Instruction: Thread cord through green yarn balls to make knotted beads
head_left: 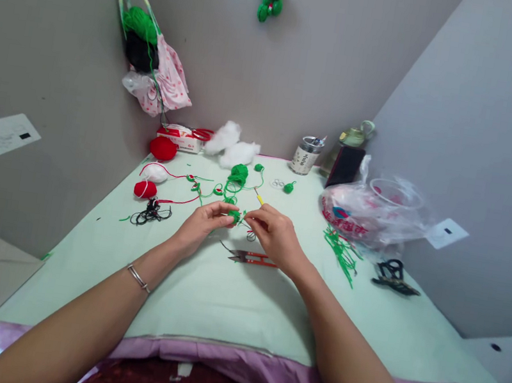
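Observation:
A small green crocheted ball (233, 216) is pinched between the thumb and fingers of my left hand (205, 222). Close on its right, my right hand (273, 232) has its fingers closed round a thin hook with a yellow handle (260, 199), which points up and away. Fine strands and a bit of green show between the two hands, too small to make out fully. Just below my hands lie orange-handled thread snips (252, 258). Beyond my fingers sits a loose bundle of green yarn (238, 176).
Left: red yarn (163, 148), white yarn (156, 172), black cord (151, 212). At the back: white stuffing (238, 154), a pen tin (305, 156), a dark phone (346, 166). Right: a plastic bag (370, 209), green yarn scraps (342, 254), a black hair claw (395, 278).

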A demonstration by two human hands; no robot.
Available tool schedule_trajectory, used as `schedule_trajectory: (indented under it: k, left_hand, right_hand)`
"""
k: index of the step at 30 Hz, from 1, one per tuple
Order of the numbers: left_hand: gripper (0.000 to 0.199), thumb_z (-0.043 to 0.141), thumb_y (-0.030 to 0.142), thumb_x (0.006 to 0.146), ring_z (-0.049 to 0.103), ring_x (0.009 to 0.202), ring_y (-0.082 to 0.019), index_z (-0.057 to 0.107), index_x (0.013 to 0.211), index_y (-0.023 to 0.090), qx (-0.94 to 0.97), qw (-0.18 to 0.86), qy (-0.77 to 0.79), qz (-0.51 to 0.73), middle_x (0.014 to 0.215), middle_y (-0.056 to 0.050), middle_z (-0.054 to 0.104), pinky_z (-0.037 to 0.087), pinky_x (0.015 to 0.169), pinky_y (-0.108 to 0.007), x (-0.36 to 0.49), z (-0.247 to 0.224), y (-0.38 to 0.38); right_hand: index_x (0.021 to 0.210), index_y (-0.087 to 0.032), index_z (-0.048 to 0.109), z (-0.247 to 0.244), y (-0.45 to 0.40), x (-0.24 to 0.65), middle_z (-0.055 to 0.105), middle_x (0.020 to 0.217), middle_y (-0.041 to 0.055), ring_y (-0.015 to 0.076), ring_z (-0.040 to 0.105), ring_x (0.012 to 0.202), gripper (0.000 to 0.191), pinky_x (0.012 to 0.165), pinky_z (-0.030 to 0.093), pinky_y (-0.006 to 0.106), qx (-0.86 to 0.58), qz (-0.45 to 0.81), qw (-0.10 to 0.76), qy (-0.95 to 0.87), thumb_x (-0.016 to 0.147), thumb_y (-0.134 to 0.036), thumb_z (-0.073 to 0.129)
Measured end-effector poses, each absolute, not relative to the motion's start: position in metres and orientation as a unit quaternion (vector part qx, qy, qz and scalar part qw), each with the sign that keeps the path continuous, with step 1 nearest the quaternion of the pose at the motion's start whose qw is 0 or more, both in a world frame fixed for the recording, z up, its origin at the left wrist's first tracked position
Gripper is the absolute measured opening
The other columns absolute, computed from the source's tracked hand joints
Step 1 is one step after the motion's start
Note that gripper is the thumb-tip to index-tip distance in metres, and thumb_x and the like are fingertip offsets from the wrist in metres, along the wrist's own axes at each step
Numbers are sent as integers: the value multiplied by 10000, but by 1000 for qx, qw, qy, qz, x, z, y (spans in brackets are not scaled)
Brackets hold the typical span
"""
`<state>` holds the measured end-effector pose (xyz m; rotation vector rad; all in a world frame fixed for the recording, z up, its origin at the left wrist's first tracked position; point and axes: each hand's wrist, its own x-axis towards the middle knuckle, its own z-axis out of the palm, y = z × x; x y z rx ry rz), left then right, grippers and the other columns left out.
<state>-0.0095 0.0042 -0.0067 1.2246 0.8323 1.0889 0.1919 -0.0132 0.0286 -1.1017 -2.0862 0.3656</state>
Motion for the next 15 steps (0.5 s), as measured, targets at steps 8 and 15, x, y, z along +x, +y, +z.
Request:
schedule_trajectory:
  k: [8, 15]
  left_hand:
    - [313, 831, 293, 717, 672, 897, -186, 715, 979, 168, 480, 686, 312, 449, 977, -48, 717, 490, 972, -399, -5, 5, -3]
    - [286, 821, 287, 724, 687, 874, -189, 705, 959, 172, 489, 689, 311, 435, 942, -40, 723, 491, 957, -401, -6, 4, -3]
  right_hand:
    - [844, -166, 720, 31, -4, 198, 677, 824, 30, 130, 562, 700, 156, 638, 433, 254, -402, 356, 401, -742, 877, -272, 611]
    - [826, -146, 718, 29, -2, 198, 607, 662, -11, 96, 448, 571, 248, 539, 372, 230, -400, 477, 386, -681, 803, -389, 673]
